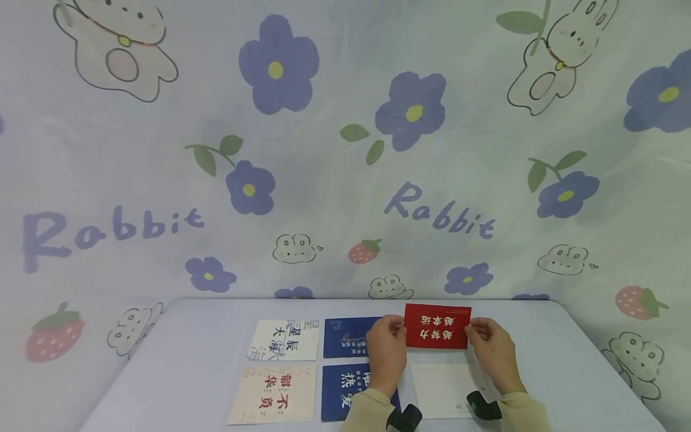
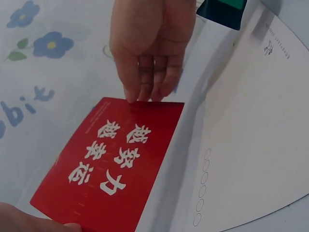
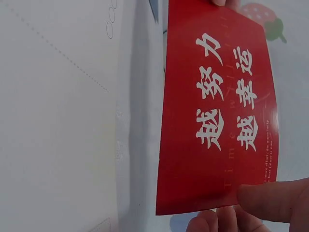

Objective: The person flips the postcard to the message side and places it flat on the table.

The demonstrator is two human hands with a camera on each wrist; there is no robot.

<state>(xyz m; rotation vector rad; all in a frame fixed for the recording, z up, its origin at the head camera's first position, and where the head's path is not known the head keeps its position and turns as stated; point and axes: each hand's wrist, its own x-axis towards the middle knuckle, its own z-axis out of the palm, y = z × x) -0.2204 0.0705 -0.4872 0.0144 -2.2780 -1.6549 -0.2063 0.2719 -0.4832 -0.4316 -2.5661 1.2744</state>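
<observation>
Clearly, the fingers (image 3: pixel 224 220) of both hands are pinching a red card (image 1: pixel 437 326), the left hand (image 1: pixel 387 354) at one short edge and the right hand (image 1: pixel 493 353) at the other. The right thumb (image 3: pixel 268 199) presses on the printed face, with that hand's other fingers behind it. The card is held up off the bench (image 1: pixel 167 366), its bold white characters upside down in the head view. Just nearer the person, a pale card (image 1: pixel 442 384) lies flat between the forearms. Beside the left hand lie two blue cards, the farther one (image 1: pixel 342 339) and the nearer one (image 1: pixel 335 396), both partly covered. Beyond these are a white card (image 1: pixel 283 341) with dark characters and a cream card (image 1: pixel 274 396) with red ones. Behind the bench hangs a cloth (image 1: pixel 335 198) printed with rabbits, flowers and strawberries.
</observation>
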